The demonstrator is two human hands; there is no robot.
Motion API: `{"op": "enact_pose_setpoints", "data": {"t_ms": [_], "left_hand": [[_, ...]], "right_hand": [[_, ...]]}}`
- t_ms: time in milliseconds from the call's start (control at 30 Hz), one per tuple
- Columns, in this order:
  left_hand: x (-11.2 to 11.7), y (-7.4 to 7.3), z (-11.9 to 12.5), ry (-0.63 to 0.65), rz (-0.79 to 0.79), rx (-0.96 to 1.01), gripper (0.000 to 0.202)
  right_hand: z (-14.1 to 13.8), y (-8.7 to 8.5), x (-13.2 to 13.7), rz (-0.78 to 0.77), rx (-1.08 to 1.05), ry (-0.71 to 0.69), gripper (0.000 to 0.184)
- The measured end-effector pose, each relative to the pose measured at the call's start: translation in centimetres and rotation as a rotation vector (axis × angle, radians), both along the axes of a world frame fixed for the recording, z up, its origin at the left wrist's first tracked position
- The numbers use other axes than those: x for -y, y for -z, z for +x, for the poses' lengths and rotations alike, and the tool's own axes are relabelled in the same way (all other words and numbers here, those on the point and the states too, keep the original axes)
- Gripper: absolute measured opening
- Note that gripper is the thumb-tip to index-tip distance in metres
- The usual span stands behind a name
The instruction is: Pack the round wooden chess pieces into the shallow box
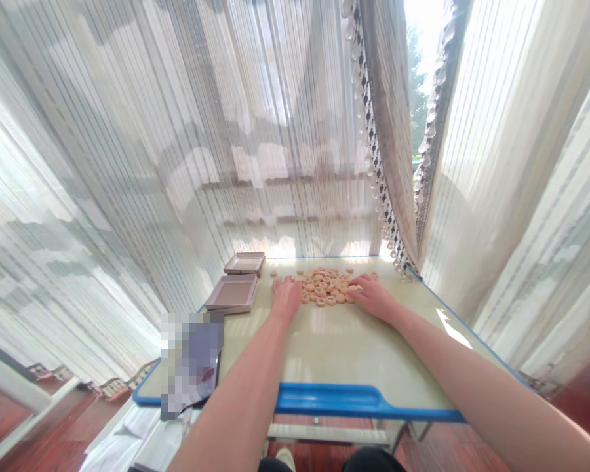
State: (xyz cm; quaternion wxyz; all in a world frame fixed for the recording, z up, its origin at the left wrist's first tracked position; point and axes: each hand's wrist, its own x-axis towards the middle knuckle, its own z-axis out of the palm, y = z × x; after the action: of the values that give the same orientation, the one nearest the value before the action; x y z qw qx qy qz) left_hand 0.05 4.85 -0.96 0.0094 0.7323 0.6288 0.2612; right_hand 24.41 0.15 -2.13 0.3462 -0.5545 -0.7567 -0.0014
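A heap of round wooden pieces with dark markings, which look like Chinese chess pieces (324, 287), lies toward the far side of the pale tabletop (344, 347). At the left edge of the heap, my left hand (286, 296) rests palm down with its fingers stretched forward. My right hand (372, 295) is at the opposite side, its fingers apart and reaching onto the outer pieces. Neither hand grips a piece that I can see. Some pieces near the fingertips are partly hidden. A few loose pieces lie behind the heap.
Two shallow box halves (232, 294) sit at the table's back left. A dark flat item, partly blurred out (204, 360), lies at the front left. Blue edging with a tray groove (329, 397) runs along the near side. Papers (128, 439) are below left; curtains (285, 164) hang behind.
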Motion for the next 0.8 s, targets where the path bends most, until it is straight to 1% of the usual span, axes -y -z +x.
{"op": "enact_pose_setpoints", "data": {"t_ms": [100, 167, 333, 467, 633, 800], "left_hand": [[0.11, 0.1, -0.07, -0.037, 0.006, 0.006, 0.039], [0.28, 0.14, -0.25, -0.038, 0.015, 0.011, 0.039], [0.66, 0.15, -0.54, -0.034, 0.037, 0.144, 0.04], [0.73, 0.26, -0.46, -0.008, 0.046, 0.198, 0.041], [0.63, 0.5, -0.46, 0.014, 0.058, 0.206, 0.039], [0.3, 0.72, -0.34, 0.011, 0.069, 0.22, 0.038]], "right_hand": [[0.17, -0.09, 0.07, 0.014, 0.008, 0.004, 0.027], [0.33, -0.09, 0.05, 0.012, 0.009, 0.002, 0.029], [0.55, 0.14, -0.13, 0.006, 0.019, -0.005, 0.029], [0.42, 0.09, -0.01, -0.005, 0.031, -0.001, 0.03], [0.18, -0.27, 0.29, -0.016, 0.018, -0.083, 0.029], [-0.13, -0.26, 0.31, -0.054, -0.024, -0.132, 0.036]]}}
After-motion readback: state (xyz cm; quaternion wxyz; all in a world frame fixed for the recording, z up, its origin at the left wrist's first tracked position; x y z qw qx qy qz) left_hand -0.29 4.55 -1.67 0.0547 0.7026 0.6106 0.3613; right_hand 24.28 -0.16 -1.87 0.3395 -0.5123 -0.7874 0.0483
